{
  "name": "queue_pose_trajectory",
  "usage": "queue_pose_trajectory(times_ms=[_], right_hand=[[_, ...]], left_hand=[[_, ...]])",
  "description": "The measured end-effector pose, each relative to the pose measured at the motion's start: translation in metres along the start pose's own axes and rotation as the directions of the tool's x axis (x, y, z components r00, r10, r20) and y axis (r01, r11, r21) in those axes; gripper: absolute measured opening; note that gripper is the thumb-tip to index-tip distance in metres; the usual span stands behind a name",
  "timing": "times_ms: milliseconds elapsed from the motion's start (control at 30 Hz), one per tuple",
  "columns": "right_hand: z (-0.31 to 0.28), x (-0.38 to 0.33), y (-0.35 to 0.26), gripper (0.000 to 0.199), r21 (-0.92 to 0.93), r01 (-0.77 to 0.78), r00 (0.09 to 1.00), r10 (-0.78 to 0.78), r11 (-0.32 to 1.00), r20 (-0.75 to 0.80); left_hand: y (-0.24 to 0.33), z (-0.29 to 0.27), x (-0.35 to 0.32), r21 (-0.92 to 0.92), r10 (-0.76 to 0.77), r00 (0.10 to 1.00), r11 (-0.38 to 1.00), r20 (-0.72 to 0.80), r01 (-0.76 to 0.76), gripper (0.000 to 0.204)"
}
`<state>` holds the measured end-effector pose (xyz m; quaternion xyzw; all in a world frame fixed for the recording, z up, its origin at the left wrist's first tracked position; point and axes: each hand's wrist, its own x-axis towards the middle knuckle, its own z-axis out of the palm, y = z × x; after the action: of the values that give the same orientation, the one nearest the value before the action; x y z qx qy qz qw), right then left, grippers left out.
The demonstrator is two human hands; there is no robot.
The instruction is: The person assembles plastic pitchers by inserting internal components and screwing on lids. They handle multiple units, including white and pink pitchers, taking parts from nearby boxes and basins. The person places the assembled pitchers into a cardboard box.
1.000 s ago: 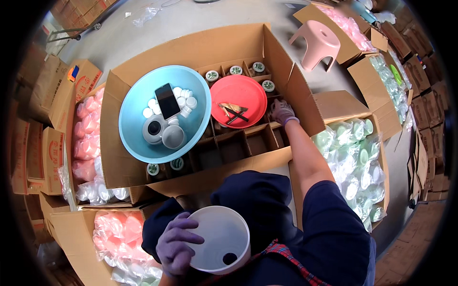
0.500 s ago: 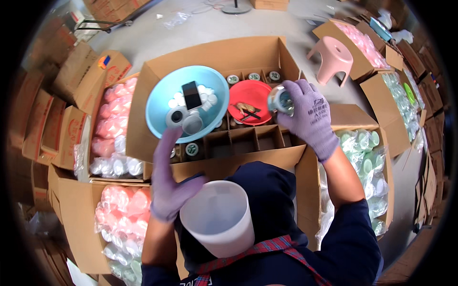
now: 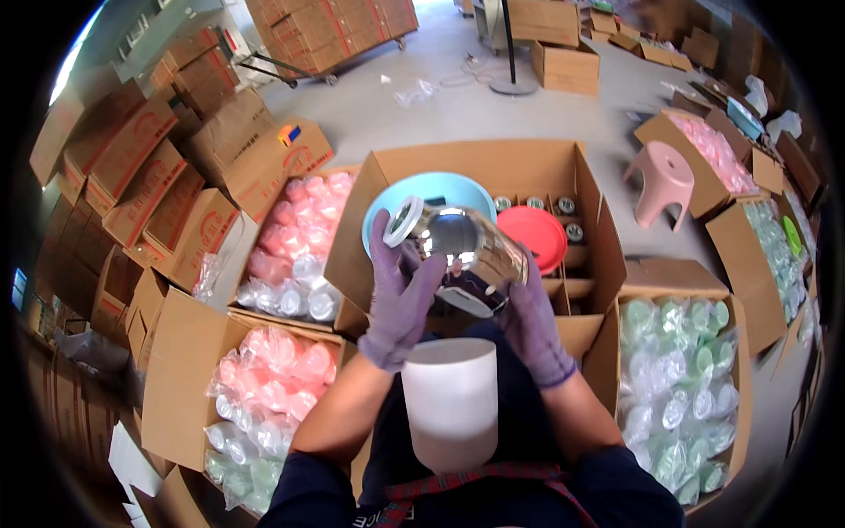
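Both gloved hands, left hand [image 3: 400, 295] and right hand [image 3: 528, 321], closed around a shiny steel flask [image 3: 453, 246], held tilted above the white cup [image 3: 451, 414] in the lap. Probably light and stiff but slippery, so best gripped around the body, not the rim. Ahead the open box [image 3: 493, 163] with blue bowl [image 3: 422, 189] and red lid [image 3: 537, 236]; cartons of pink cups [image 3: 273, 370] and green cups [image 3: 673, 378] close on both sides, leaving little room.

Head camera looks steeply down, close over the gloved hands [image 3: 458, 299].
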<state>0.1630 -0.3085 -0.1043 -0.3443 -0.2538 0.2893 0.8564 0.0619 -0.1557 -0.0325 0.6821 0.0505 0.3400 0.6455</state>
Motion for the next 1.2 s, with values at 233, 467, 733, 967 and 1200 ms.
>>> queue_pose_trajectory(times_ms=[233,467,733,967,1200], right_hand=[[-0.088,0.04,-0.042,0.06,-0.278,-0.201,0.972,0.226,0.939,0.059],[-0.075,-0.024,-0.117,0.094,-0.758,-0.108,0.809,0.5,0.643,0.309],[-0.089,-0.26,-0.053,0.06,-0.768,-0.39,0.916,0.296,0.508,-0.27],[-0.14,-0.288,-0.028,0.055,-0.088,-0.394,0.863,0.335,0.915,-0.377],[-0.134,-0.277,-0.026,0.059,-0.265,-0.364,0.898,0.261,0.893,-0.353]], left_hand=[[-0.002,-0.082,-0.122,0.368,-0.511,0.8,0.842,0.314,0.394,0.095],[0.022,-0.037,-0.172,0.483,-0.286,0.774,0.875,0.565,-0.029,0.112],[0.006,-0.055,-0.25,0.003,-0.481,0.81,0.86,0.337,0.51,0.105],[0.057,0.029,-0.15,0.078,0.176,0.833,0.964,0.525,-0.252,0.09],[0.064,0.044,-0.154,0.025,0.314,0.849,0.933,0.426,-0.358,0.091]])
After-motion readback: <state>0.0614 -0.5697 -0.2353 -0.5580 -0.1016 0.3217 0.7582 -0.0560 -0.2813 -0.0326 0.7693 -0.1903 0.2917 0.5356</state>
